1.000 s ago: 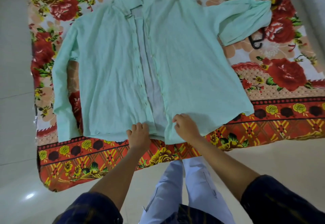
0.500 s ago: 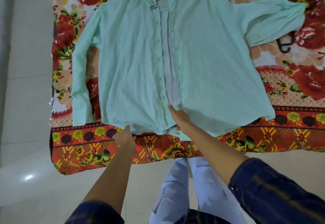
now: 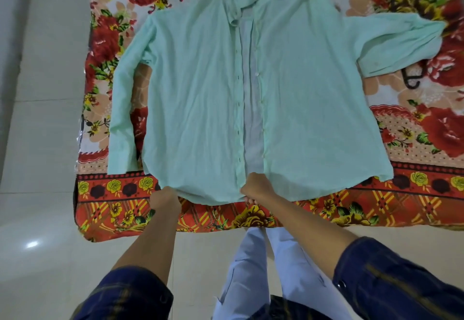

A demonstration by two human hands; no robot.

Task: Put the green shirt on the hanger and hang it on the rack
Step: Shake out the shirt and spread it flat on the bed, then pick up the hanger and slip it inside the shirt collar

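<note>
Both hands, left hand (image 3: pixel 164 200) and right hand (image 3: pixel 256 189), grip the pale green cotton shirt (image 3: pixel 200 98) by its hem with curled fingers, probably to pull it flat.

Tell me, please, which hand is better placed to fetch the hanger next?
Probably the right hand: the hanger lies on the right, partly under the shirt sleeve. The left hand grips the hem on the far side.
</note>
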